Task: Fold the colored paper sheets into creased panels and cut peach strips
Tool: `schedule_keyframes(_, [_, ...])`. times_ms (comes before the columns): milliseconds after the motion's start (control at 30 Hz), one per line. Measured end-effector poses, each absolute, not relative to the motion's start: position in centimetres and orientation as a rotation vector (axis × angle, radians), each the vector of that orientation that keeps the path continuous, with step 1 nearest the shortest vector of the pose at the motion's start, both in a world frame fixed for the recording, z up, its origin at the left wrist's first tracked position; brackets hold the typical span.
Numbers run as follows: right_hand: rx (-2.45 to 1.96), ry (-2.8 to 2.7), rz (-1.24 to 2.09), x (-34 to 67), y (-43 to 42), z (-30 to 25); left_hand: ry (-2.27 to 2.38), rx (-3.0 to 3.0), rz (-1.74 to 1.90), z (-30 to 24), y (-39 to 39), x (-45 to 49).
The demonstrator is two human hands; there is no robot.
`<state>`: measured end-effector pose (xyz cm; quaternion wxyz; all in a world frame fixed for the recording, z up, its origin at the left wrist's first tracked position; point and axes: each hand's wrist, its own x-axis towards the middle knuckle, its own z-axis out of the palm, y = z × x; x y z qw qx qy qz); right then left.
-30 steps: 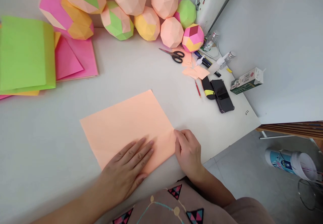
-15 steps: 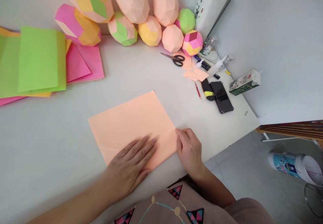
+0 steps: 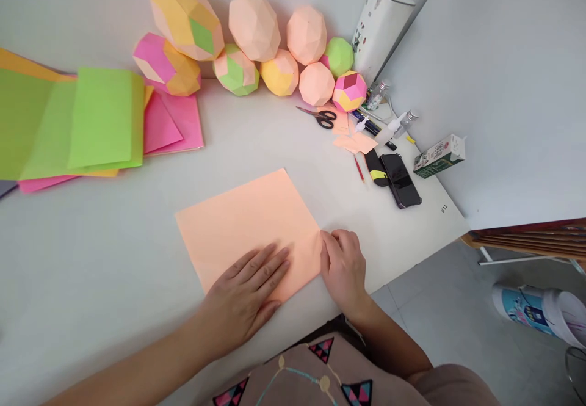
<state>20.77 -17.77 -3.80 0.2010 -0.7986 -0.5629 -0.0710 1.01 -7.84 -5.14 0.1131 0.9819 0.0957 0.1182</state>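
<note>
A peach-coloured sheet of paper [image 3: 247, 223] lies folded flat on the white table [image 3: 91, 271]. My left hand [image 3: 245, 296] rests palm down on its near part, fingers stretched out and together. My right hand [image 3: 343, 268] sits at the sheet's right edge, its fingertips curled and pressing on the fold near the corner. Neither hand lifts the sheet.
Stacks of green, pink and orange paper [image 3: 91, 125] lie at the left. Several paper polyhedra [image 3: 256, 46] line the back wall. Scissors [image 3: 320, 116], pens, a phone [image 3: 400, 180], a small carton [image 3: 439, 155] and a white appliance [image 3: 379, 27] stand at the right. The table edge drops off at right.
The view has shifted, so everything sits a little further right and lower. Both hands stay on the peach sheet in the same places.
</note>
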Motion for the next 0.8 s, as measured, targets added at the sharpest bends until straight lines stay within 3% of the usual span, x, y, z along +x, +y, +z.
schedule_keyframes(333, [-2.18, -1.865, -0.113, 17.2, -18.3, -3.1, 0.219, 2.997, 0.323, -5.2, -7.6, 1.0])
schedule_keyframes(600, [-2.406, -1.589, -0.075, 22.1, -20.3, -3.6, 0.245, 2.967, 0.332, -5.1, -7.7, 1.0])
schedule_keyframes(800, [-2.267, -1.426, -0.131, 24.3, -21.3, -4.5, 0.211, 3.003, 0.336, -5.1, -7.5, 1.0])
